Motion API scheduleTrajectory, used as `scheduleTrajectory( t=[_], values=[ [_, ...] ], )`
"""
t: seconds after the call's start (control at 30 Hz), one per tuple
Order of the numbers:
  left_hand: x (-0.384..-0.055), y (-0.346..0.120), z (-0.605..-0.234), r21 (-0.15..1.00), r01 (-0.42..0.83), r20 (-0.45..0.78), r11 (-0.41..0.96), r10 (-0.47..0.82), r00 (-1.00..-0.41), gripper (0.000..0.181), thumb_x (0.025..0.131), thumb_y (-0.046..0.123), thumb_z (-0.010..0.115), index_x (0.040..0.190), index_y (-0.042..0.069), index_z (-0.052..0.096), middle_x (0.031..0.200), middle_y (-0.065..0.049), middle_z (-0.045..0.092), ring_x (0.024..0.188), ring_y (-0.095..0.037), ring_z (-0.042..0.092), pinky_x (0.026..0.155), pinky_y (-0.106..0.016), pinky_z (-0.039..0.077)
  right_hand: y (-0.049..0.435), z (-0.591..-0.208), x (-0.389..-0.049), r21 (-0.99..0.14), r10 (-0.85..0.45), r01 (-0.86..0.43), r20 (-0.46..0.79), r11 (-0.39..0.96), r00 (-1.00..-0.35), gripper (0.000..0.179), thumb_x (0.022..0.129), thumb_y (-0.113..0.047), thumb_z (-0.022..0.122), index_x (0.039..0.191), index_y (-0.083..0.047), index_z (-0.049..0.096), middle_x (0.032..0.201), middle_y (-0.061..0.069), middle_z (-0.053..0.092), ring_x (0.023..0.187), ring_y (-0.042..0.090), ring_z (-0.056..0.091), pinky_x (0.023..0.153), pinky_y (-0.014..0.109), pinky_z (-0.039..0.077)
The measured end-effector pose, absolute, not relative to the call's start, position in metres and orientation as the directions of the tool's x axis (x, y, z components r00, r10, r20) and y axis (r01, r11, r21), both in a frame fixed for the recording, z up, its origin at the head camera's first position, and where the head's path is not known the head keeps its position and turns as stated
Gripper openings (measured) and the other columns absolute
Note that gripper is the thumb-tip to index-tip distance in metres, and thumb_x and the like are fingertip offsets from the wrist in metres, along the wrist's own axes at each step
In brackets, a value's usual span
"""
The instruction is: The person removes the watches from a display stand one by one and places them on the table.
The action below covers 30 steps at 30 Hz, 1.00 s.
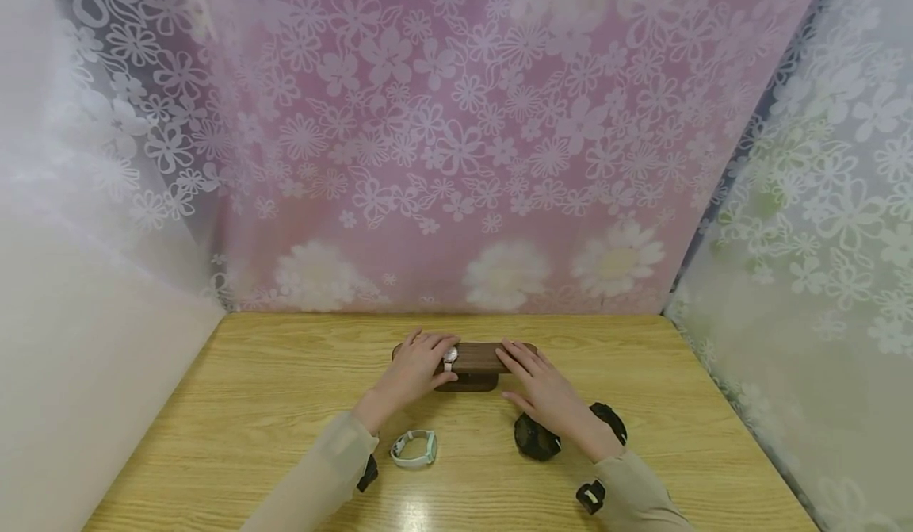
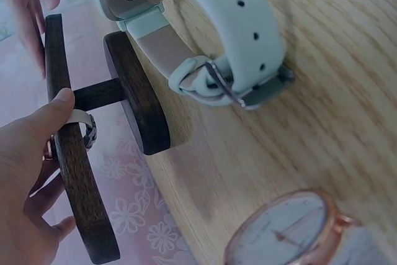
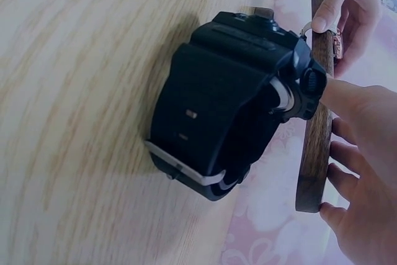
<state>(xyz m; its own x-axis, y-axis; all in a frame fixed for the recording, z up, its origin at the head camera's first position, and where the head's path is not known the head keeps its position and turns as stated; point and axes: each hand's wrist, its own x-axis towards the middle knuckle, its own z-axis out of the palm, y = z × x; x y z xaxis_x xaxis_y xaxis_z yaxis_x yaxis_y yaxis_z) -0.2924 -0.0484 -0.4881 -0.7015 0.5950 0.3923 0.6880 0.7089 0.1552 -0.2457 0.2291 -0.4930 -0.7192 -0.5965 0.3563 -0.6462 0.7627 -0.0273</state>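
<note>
A dark brown wooden T-bar watch stand (image 1: 476,357) is on the table, its top bar level above its base. A small wristwatch (image 1: 450,354) with a pale strap is around the bar's left half. My left hand (image 1: 414,369) pinches this watch against the bar, thumb on the near edge and fingers over the top; its strap (image 2: 79,117) shows beside the thumb. My right hand (image 1: 549,393) rests straight fingertips on the bar's right end, thumb apart from it. In the right wrist view, a chunky black watch (image 3: 211,91) hides part of the stand.
A mint-green watch (image 1: 415,449) lies on its side nearer the front. Two black watches (image 1: 536,437) are around the right forearm. A rose-gold watch (image 2: 279,231) shows low in the left wrist view. Flowered curtains (image 1: 456,159) hang behind the wooden table (image 1: 299,373).
</note>
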Motion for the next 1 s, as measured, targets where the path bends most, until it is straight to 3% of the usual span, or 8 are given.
scheduleTrajectory(
  t=[1.0],
  values=[
    [-0.294, -0.062, -0.491, 0.178, 0.655, 0.365, 0.734, 0.569, -0.737, 0.065, 0.087, 0.036, 0.081, 0.142, 0.011, 0.057, 0.137, -0.008, 0.062, 0.125, -0.031, 0.059, 0.117, -0.058, 0.034, 0.229, -0.492, -0.245, -0.047, -0.596, -0.652, 0.362, 0.756, -0.717, 0.074, 0.091, -0.027, 0.077, 0.152, -0.001, 0.044, 0.158, 0.02, 0.039, 0.144, 0.04, 0.039, 0.115, 0.06, 0.035]
  ],
)
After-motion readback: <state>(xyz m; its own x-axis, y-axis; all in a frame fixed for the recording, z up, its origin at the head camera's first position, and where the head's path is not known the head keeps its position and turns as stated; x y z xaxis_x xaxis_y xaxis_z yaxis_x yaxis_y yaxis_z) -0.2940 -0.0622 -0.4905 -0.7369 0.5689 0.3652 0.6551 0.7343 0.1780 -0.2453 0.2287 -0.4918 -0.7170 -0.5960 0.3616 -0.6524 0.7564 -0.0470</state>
